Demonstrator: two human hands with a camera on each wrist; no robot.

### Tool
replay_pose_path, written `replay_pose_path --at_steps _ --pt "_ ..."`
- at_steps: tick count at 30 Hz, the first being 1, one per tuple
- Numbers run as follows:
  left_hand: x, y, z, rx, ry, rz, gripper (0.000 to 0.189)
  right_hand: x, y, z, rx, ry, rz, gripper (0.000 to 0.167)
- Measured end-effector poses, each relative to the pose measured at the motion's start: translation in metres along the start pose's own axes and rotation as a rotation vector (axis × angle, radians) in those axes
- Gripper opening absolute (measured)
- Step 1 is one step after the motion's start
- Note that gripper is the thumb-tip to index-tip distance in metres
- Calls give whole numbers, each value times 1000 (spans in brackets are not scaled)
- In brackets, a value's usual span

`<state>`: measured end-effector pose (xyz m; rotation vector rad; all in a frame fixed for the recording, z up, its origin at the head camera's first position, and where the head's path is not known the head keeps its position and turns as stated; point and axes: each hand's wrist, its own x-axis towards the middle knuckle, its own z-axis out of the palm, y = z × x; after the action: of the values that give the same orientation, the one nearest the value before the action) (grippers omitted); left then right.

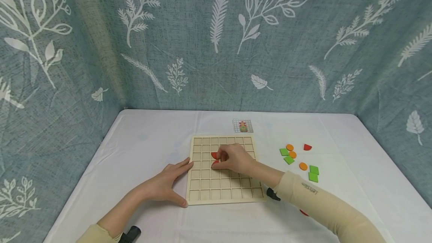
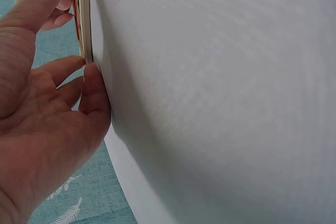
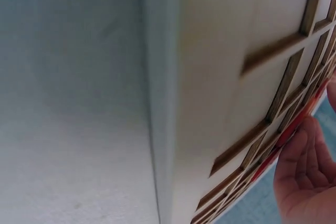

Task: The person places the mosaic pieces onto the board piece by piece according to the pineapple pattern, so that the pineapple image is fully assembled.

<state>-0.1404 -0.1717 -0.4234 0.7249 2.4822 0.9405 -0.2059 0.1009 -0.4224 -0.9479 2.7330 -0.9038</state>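
A pale wooden board with a grid of square cells lies on the white table. My left hand rests along its left edge, fingers extended and thumb by the near left corner. In the left wrist view, fingertips touch the board's side. Over the middle of the grid, my right hand has its thumb and fingers bent at a red quarter-circle piece, partly hidden by them. Another red piece lies just beyond it. The right wrist view shows red pieces close by the fingertips.
Right of the board lie several green squares, orange discs and a red quarter-circle. Another red piece is partly under the right sleeve. A small gridded picture card lies behind the board. A patterned curtain surrounds the table.
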Motion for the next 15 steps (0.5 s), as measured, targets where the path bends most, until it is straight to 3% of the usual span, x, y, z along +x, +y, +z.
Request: replay_pose_path --at_steps 15 --pt "0 0 1 2 1 -6 113 -7 9 2 65 13 -82 9"
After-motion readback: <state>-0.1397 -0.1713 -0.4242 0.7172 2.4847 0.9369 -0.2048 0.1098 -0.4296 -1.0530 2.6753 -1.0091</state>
